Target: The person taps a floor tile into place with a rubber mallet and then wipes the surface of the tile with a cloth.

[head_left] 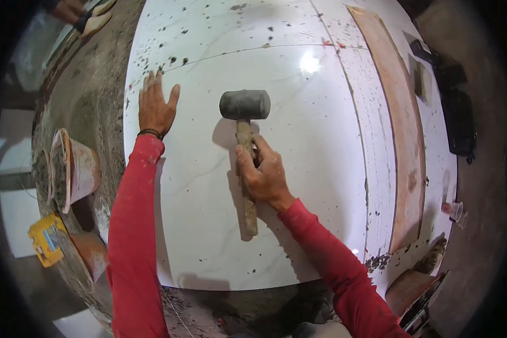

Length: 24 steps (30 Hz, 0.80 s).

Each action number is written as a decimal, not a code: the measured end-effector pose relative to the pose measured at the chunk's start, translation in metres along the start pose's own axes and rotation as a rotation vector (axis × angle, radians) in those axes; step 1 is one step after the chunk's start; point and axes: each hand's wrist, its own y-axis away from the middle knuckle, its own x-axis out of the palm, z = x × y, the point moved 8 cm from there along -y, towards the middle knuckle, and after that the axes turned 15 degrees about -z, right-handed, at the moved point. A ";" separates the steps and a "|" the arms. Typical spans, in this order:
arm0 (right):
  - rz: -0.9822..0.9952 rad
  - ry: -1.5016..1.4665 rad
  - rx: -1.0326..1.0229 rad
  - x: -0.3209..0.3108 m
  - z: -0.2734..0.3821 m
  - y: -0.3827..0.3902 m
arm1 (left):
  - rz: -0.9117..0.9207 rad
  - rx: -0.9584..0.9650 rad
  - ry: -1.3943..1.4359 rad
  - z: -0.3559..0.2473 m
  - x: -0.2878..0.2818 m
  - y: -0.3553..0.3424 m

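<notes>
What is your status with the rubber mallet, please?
Right hand gripping rubber mallet by its handle, held above white marbled tile. Left hand open at tile's left edge. Dark debris crumbs scattered beyond left hand.

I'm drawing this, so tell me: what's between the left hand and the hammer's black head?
The head view shows white tile between the left hand and the hammer's black head, with a grey shadow close to the hammer.

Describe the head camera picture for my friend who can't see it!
A red-sleeved right hand holds a black, cylinder-headed, wooden-handled mallet over a shiny white tile. The left hand is palm-down near the tile's left edge; a long brown board lies right, a dirty orange bucket left.
</notes>
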 end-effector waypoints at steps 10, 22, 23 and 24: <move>-0.426 -0.788 0.357 -0.050 -0.035 0.034 | -0.035 0.407 0.319 -0.266 0.024 -0.001; -0.391 -0.527 0.261 -0.105 -0.048 0.068 | -0.109 0.257 0.318 -0.377 0.053 -0.020; -0.392 -0.525 0.261 -0.105 -0.048 0.068 | -0.132 0.213 0.332 -0.378 0.049 -0.023; -0.361 -0.486 0.233 -0.104 -0.046 0.067 | -0.131 0.212 0.333 -0.381 0.047 -0.027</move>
